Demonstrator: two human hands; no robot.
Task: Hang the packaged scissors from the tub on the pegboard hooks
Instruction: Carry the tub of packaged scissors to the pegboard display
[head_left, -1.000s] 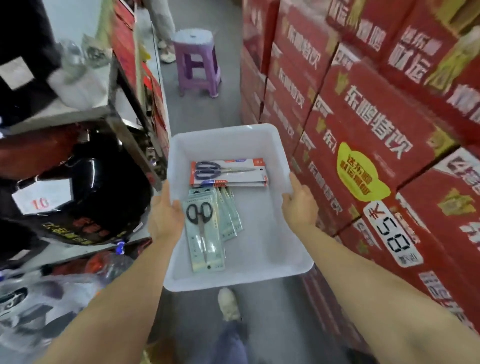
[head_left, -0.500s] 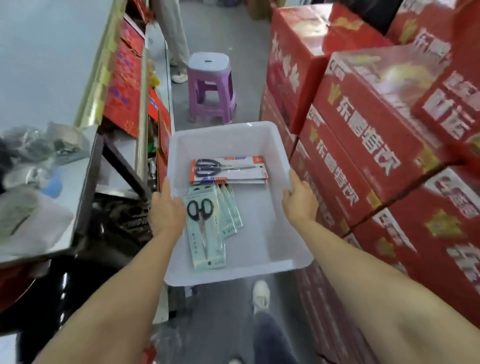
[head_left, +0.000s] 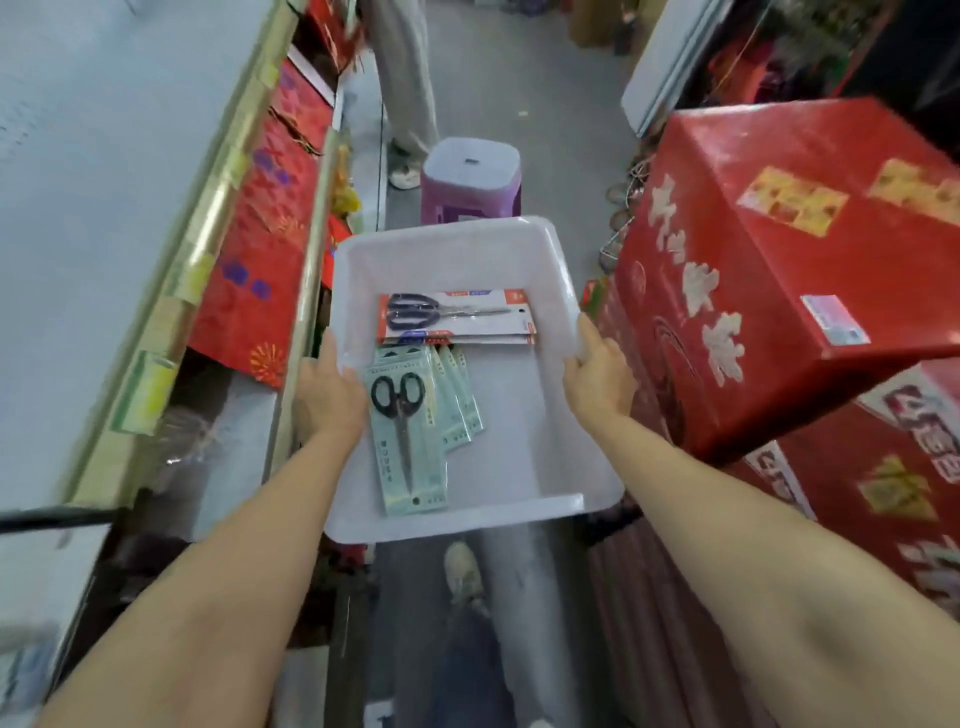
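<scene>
- A stack of red cartons (head_left: 769, 270) is seen on the right of the aisle, printed with large white characters that are too blurred to be read; a small white label on the top carton is likewise illegible.
- A white plastic tub (head_left: 457, 249) is carried in the aisle ahead of the body, with a purple stool (head_left: 470, 182) just beyond it on the floor.
- The tub's left rim is gripped by the left hand (head_left: 327, 395), and its right rim by the right hand (head_left: 597, 371), thumbs laid along the top edge; neither grip is free for the packs.
- The packaged scissors lie flat inside the tub: red-and-white carded scissors (head_left: 457, 314) across the far end, and a fanned pile of pale green carded scissors (head_left: 410, 436) by the left wall.
- No pegboard or hooks are in view.
- The packs are judged light, thin and fairly stiff, though slippery against each other; each is best pinched at the card's edge near its hang hole.
- Print on the cards is too small to be read.
</scene>
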